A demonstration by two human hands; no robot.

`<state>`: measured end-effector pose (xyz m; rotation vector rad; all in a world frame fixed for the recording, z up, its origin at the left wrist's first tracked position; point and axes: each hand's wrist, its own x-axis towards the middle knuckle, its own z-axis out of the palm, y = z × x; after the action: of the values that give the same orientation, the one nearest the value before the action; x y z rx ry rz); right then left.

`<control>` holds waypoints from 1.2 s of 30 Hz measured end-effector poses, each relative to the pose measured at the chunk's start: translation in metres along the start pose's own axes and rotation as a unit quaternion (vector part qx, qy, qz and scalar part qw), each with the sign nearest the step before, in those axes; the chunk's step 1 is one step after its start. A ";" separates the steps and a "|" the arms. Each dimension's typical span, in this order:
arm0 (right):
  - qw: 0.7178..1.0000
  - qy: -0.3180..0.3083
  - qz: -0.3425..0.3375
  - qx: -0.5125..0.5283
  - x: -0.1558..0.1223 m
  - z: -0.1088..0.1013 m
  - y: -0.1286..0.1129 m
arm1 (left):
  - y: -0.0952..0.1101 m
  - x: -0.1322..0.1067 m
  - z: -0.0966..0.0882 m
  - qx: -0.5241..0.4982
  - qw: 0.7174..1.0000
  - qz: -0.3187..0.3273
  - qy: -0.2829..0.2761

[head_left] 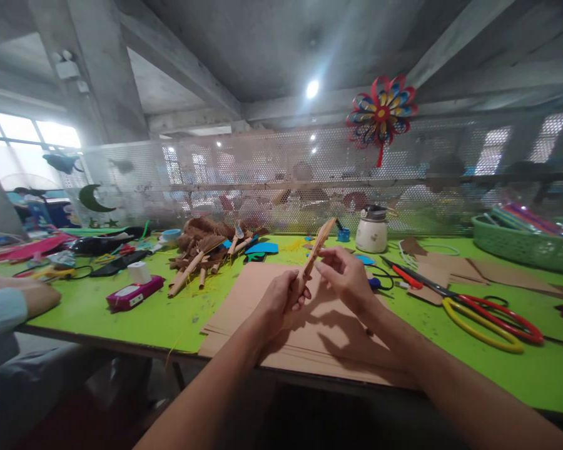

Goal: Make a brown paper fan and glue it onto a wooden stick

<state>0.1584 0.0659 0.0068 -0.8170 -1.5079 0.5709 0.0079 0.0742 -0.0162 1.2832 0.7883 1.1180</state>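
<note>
Upright and slightly tilted, a brown paper feather (319,242) with a rolled stem rises from my left hand (284,295), whose fingers are closed round its lower end. Close to the feather's right edge is my right hand (344,275), its fingers bent and apart; whether the fingertips touch the paper I cannot tell. Below both hands lies a stack of brown paper sheets (248,306) at the table's front edge. Left of the stack sits a pile of similar rolled and fringed brown paper pieces (199,250).
Large scissors (450,294) with red and yellow handles lie on the green table (178,328) at right, near brown paper scraps (511,275) and a green basket (516,244). A white jar (371,231) stands behind. At left are a magenta box (136,292) and another person's arm (23,300).
</note>
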 end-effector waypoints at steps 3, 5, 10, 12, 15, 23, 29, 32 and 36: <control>0.997 0.054 0.041 0.039 0.006 -0.007 -0.002 | 0.003 0.001 -0.001 -0.035 0.999 -0.019 -0.002; 0.994 0.086 0.060 0.040 0.010 -0.012 -0.002 | 0.006 0.000 -0.001 -0.048 0.999 -0.021 -0.001; 0.992 0.110 0.065 -0.013 0.017 -0.019 0.004 | 0.011 -0.003 -0.003 -0.087 0.995 -0.047 -0.016; 0.992 0.105 0.050 -0.043 0.017 -0.020 0.007 | 0.013 -0.005 -0.004 -0.104 0.993 -0.045 -0.026; 0.992 0.087 0.016 -0.093 0.017 -0.019 0.012 | 0.015 -0.008 -0.005 -0.119 0.992 -0.033 -0.038; 0.983 0.034 -0.035 -0.174 0.017 -0.017 0.024 | 0.021 -0.011 -0.009 -0.168 0.984 -0.037 -0.048; 0.979 0.021 -0.053 -0.198 0.017 -0.016 0.025 | 0.020 -0.009 -0.011 -0.162 0.986 -0.035 -0.031; 0.978 0.014 -0.046 -0.205 0.017 -0.016 0.025 | 0.020 -0.007 -0.011 -0.170 0.984 -0.036 -0.039; 0.974 -0.006 -0.035 -0.222 0.016 -0.015 0.026 | 0.020 -0.006 -0.011 -0.190 0.980 -0.049 -0.040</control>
<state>0.1777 0.0932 -0.0011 -1.0960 -1.6962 0.1829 -0.0086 0.0707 0.0011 0.9504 0.5393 1.0703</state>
